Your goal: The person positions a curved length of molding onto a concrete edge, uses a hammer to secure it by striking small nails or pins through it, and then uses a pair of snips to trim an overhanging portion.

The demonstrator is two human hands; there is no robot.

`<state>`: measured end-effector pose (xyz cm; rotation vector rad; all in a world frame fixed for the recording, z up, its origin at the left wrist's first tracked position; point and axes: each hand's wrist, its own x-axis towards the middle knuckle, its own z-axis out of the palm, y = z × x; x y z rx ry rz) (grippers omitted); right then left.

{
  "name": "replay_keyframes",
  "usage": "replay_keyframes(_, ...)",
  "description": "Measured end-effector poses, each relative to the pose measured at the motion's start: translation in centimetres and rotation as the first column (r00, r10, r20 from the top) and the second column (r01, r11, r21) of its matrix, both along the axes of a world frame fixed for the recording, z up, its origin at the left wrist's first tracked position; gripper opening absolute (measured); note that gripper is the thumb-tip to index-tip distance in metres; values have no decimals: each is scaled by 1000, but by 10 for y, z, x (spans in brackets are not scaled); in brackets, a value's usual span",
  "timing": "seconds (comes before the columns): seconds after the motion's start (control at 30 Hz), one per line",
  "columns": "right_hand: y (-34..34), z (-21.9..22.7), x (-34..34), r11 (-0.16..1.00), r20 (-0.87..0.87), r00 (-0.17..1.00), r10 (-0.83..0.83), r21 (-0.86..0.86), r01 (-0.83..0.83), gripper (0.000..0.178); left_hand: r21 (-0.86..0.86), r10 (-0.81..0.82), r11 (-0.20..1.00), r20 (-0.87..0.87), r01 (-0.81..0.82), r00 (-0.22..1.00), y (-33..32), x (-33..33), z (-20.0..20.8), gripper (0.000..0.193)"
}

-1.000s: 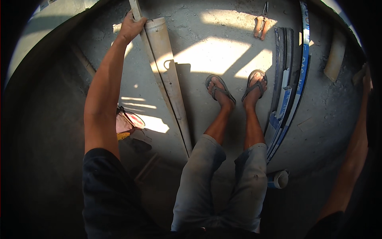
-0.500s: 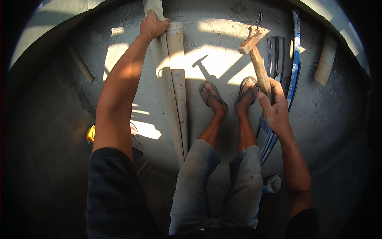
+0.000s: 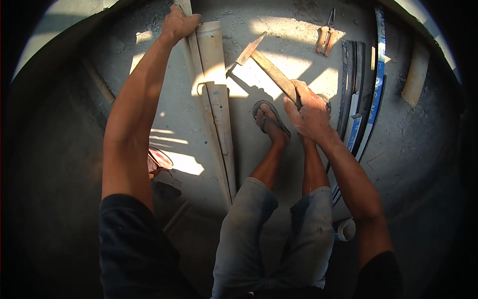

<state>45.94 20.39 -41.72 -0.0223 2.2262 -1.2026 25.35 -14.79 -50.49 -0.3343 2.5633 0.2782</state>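
My left hand (image 3: pixel 179 26) is closed around the upper end of a long pale wooden strip (image 3: pixel 205 102), which runs down toward my legs. Right alongside it lies a long beige pole (image 3: pixel 217 74), wider at its far end. In my right hand (image 3: pixel 309 113) is a hammer (image 3: pixel 273 71), gripped near the bottom of its wooden handle. The hammer's head points up and left, raised over the sunlit floor to the right of the pole. Its shadow falls just below the head.
Pincer-like cutters (image 3: pixel 326 40) with brownish handles lie at the far right of centre. Dark and blue-white strips (image 3: pixel 371 99) lie right of my feet, with a short beige pipe (image 3: pixel 417 79) beyond. A white round-mouthed pipe (image 3: pixel 346 229) and a reddish object (image 3: pixel 160 159) sit nearer.
The hammer has swung left, from above the cutters toward the pole, and its head now tilts left. My left hand keeps hold of the strip, slightly farther left and up in the view.
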Motion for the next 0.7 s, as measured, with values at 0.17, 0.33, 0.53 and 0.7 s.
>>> replay_keyframes(0.17, -18, 6, -11, 992, -199, 977, -69, -119, 46, 42, 375, 175, 913, -1, -161, 985, -90, 3, 28, 48)
replay_keyframes(0.33, -16, -4, -18, 988, -1, 991, -137, -67, 137, 39, 396, 274, 872, 94, -288, 957, -113, 1, 46, 30)
replay_keyframes(0.53, -25, -20, 1, 983, 86, 980, -182, -15, 184, 38, 409, 260, 861, 161, -304, 952, -130, -6, 31, 19)
replay_keyframes(0.7, -38, -33, 12, 982, 240, 954, -178, -20, 188, 49, 416, 529, 705, 231, -574, 817, -173, -6, 4, 20)
